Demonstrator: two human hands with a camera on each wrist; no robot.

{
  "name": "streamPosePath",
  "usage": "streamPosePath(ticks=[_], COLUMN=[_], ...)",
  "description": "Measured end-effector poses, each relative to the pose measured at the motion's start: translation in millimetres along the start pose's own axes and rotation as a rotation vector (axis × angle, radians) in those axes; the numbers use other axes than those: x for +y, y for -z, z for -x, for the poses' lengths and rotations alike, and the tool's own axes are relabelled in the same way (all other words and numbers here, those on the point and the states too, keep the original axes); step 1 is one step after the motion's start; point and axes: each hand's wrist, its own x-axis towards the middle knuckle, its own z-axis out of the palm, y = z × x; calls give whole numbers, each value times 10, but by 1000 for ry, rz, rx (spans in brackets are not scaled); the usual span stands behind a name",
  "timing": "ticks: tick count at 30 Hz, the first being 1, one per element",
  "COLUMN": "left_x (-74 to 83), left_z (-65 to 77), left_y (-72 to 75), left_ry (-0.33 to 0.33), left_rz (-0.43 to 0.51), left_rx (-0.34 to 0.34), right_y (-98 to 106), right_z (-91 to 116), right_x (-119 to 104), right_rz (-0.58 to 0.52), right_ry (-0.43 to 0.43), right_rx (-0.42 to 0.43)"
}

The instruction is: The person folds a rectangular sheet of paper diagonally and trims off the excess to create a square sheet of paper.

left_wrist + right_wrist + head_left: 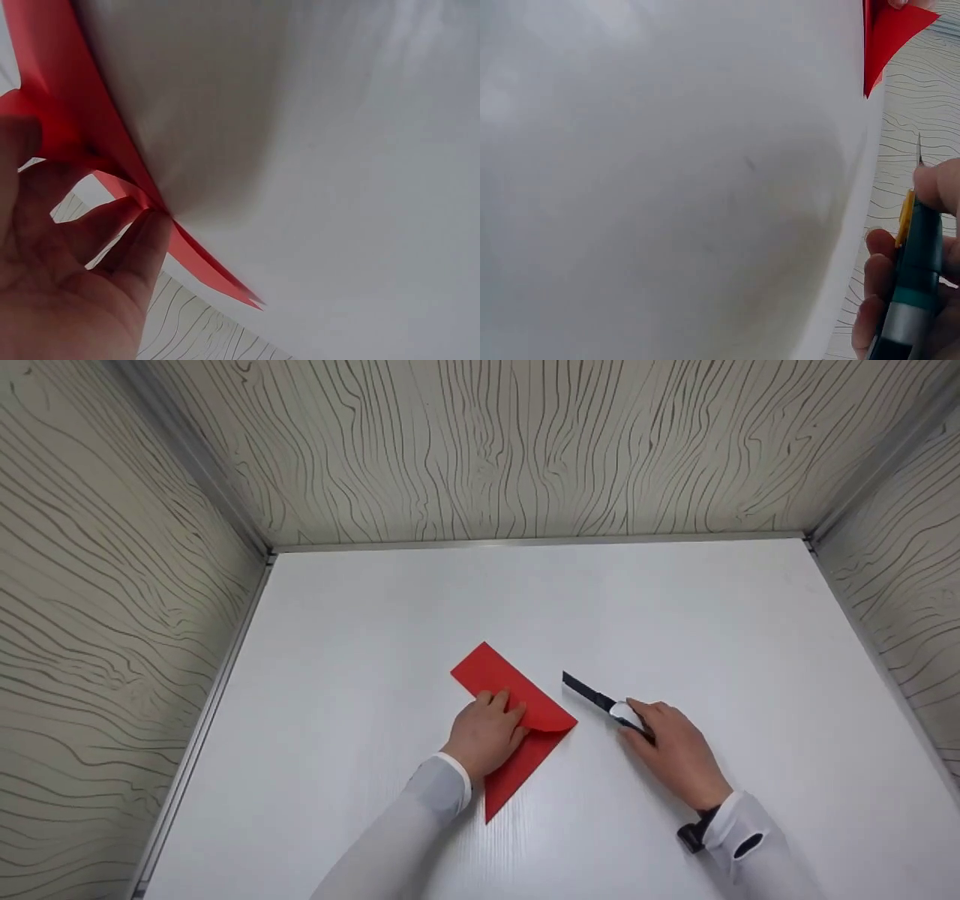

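Note:
A folded sheet of red paper [540, 701] lies near the middle of the white table, its two arms meeting in a corner at the right. My left hand [489, 735] rests on it with spread fingers, pressing it down. In the left wrist view the fingertips touch the folded red paper [90, 90] along its edge. To the right, my right hand [675, 750] grips a utility knife [626, 714] with its long dark blade out, pointing toward the upper left. The blade is apart from the paper. A yellow slider [904, 219] shows on the knife's dark green body.
The white tabletop [375, 600] extends around both hands. Wood-grain patterned panels [480, 450] stand at the back and at both sides, with grey metal strips along their joins. A black band [697, 831] is around my right wrist.

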Motion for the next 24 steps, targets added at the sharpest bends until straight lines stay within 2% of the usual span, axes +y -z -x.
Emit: streamPosePath(ticks=[6, 10, 14, 20, 24], left_x=[4, 11, 16, 7, -4], left_z=[-4, -5, -14, -39, -49], left_y=[4, 35, 63, 64, 60], left_ry=[0, 11, 30, 45, 40], left_rz=[27, 69, 98, 99, 90], left_rx=[11, -4, -29, -47, -51], right_y=[46, 75, 125, 133, 67], right_z=[69, 128, 185, 244, 256], right_x=[57, 99, 134, 213, 224], right_rz=[-23, -36, -47, -15, 38], right_ry=[38, 135, 232, 351, 372], right_rx=[30, 108, 149, 109, 84])
